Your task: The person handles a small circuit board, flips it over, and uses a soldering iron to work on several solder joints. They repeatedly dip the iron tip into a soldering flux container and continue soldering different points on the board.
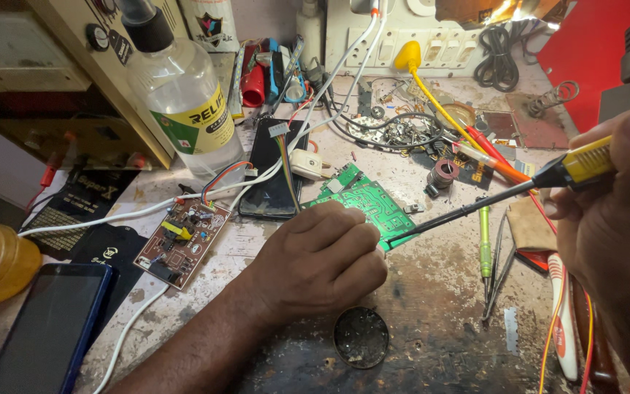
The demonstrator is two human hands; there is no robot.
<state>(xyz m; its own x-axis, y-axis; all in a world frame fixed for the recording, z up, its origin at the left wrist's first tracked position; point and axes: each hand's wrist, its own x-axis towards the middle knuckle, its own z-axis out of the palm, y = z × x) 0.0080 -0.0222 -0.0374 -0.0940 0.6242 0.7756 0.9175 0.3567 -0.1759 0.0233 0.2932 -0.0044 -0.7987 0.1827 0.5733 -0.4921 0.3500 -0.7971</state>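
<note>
My left hand (319, 259) rests knuckles-up on the worn bench, its fingers curled over the near edge of a green circuit board (370, 204) and pressing it down. At the right edge of the view my right hand (614, 219) grips the yellow handle of a soldering iron (585, 164). The iron's long dark shaft slants down to the left, and its tip (389, 239) touches the board's near right corner, just beside my left fingers.
A brown circuit board (182, 237) with white cable lies left of my arm. Beyond are a black phone (275, 171), a clear bottle (180, 91), a wall socket strip (402, 36), loose parts, a round tin (360, 337), a dark phone (49, 328) and screwdrivers (484, 241).
</note>
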